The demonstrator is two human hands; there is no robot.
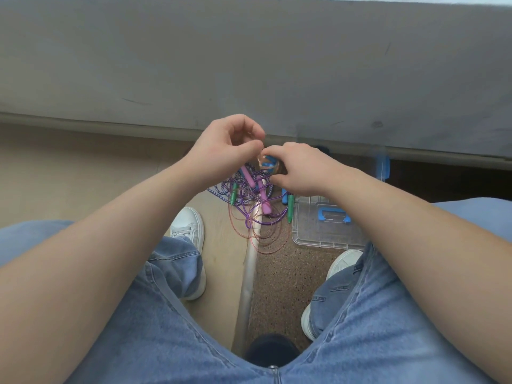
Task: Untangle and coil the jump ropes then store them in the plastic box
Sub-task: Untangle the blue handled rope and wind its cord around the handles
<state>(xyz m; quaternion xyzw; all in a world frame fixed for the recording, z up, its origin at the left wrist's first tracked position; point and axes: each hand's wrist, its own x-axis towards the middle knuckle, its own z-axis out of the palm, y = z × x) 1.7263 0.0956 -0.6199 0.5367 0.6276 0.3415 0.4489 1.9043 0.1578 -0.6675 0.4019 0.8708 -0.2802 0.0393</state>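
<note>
A tangle of jump ropes (250,200) lies on the floor between my feet: thin purple and orange cords, a blue-white braided rope, pink handles (248,177) and green handles (234,194). My left hand (230,146) pinches a thin orange cord above the heap. Close beside it, my right hand (299,169) grips a coil of the same orange cord with a blue handle (268,162) showing under its fingers. A clear plastic lid with a blue latch (322,223) lies on the floor to the right of the heap. The box itself is mostly hidden by my right arm.
A grey wall (249,65) with a skirting board runs across just behind the heap. A metal floor strip (249,273) divides pale wood flooring on the left from speckled brown flooring on the right. My white shoes (188,225) and jeans-clad knees frame the ropes.
</note>
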